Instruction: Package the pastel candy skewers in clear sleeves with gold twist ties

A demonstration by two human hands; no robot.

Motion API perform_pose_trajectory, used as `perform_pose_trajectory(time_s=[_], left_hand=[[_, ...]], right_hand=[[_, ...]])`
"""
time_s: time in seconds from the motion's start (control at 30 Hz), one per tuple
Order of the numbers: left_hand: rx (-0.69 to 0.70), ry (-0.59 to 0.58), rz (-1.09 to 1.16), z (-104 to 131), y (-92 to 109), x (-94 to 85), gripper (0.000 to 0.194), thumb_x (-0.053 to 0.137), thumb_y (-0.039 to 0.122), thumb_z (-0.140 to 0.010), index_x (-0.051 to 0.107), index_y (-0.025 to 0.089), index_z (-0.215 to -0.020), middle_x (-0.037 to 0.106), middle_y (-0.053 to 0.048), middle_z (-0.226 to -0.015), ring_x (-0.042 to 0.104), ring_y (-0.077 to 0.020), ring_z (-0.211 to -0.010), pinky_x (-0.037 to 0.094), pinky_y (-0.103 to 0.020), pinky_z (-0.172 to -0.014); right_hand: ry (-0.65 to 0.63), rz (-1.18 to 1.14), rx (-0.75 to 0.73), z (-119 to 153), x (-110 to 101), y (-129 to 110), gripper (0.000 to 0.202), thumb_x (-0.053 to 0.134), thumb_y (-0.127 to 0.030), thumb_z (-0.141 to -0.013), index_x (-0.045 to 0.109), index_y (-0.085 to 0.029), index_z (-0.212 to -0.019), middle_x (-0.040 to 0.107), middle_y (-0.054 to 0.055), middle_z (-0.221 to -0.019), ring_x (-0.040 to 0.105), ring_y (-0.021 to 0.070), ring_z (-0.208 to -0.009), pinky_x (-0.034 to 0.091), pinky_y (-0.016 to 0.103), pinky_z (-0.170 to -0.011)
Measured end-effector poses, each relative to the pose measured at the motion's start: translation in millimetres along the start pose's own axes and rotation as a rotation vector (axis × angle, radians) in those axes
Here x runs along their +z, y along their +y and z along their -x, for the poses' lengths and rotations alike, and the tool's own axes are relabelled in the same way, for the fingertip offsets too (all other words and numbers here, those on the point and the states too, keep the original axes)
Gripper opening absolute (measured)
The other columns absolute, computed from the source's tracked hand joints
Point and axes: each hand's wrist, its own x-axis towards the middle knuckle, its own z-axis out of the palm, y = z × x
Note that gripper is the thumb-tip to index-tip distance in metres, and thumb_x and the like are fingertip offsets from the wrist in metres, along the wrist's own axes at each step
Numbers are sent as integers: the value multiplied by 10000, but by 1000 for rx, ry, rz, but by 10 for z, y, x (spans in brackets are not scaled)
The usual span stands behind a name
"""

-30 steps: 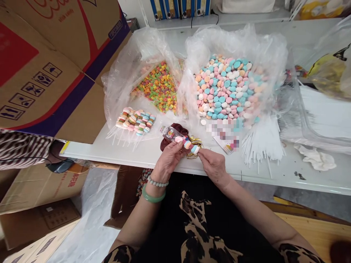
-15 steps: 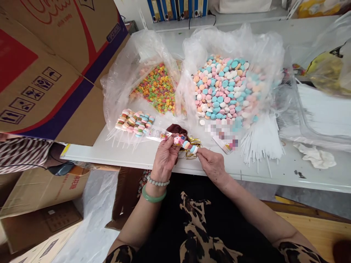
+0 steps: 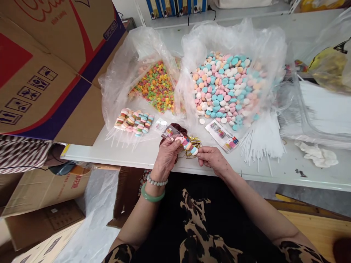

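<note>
Now hands [image 3: 189, 157] keep candy skewer [image 3: 188, 144]; clear sleeve [image 3: 170, 132] pulled nearer.

A short candy skewer [image 3: 188, 145] of pink, orange, blue and white discs lies tilted, its far-left end inside a clear printed sleeve [image 3: 170, 132], held just above the near edge of the counter [image 3: 142, 155].

pastel pink, blue, white candy skewer [image 3: 187, 144], green bangle [image 3: 151, 197]
</note>
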Motion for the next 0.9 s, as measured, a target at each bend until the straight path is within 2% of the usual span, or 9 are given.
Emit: perform_pose_trajectory(time_s=[0.23,0.33,0.4,0.47,0.53,0.6,0.8,0.9], left_hand=[[-42,-44,-5,1,32,14,332,874,261,-585,716,172,-864,723,-39,-855,664,-157,-786,527,-303,-771],[-89,-51,-19,0,65,1,363,875,242,-575,724,170,-897,725,-43,-862,659,-159,-787,527,-297,-748],[-103,-4,-30,-10,67,-23,355,875,264,-576,721,159,-878,718,-39,-826,651,-149,-750,528,-279,-702],[-116,46,-37,-19,59,-45,355,879,287,-564,709,148,-843,711,-34,-792,652,-151,-730,534,-278,-676],[-121,62,-41,-19,53,-50,364,883,293,-551,695,142,-823,713,-35,-790,662,-162,-740,544,-289,-683],[-114,60,-42,-8,53,-36,369,885,291,-545,683,141,-815,719,-37,-799,670,-168,-753,548,-293,-696],[-89,29,-27,48,-6,32,338,876,305,-577,692,138,-805,727,-44,-791,682,-169,-752,552,-327,-776],[-110,-3,-19,64,-82,40,299,853,315,-623,699,120,-788,730,-60,-784,683,-170,-748,550,-350,-818]], right_hand=[[-140,-234,215,-30,-62,0,243,727,-329,-606,605,-160,-732,558,-39,-463,189,16,-332,45,203,-370],[-123,-209,223,-27,-77,23,254,729,-337,-599,605,-161,-734,543,-46,-455,183,20,-339,55,205,-374],[-24,-116,114,-18,-59,42,233,703,-365,-633,615,-165,-715,533,-47,-447,218,35,-358,110,206,-388],[95,30,-56,-6,-34,59,205,668,-376,-679,631,-174,-688,527,-48,-462,311,62,-406,217,210,-427],[191,204,-215,5,-16,74,181,633,-361,-730,655,-188,-684,534,-45,-498,423,95,-489,326,225,-510],[253,379,-319,17,-11,93,177,596,-343,-785,682,-204,-718,558,-38,-540,497,120,-558,380,240,-586],[385,920,-621,66,1,162,252,475,-281,-931,715,-219,-886,693,18,-722,603,150,-668,367,248,-625],[449,1189,-792,80,13,182,292,427,-205,-955,708,-192,-880,688,34,-692,584,143,-638,319,263,-596]])
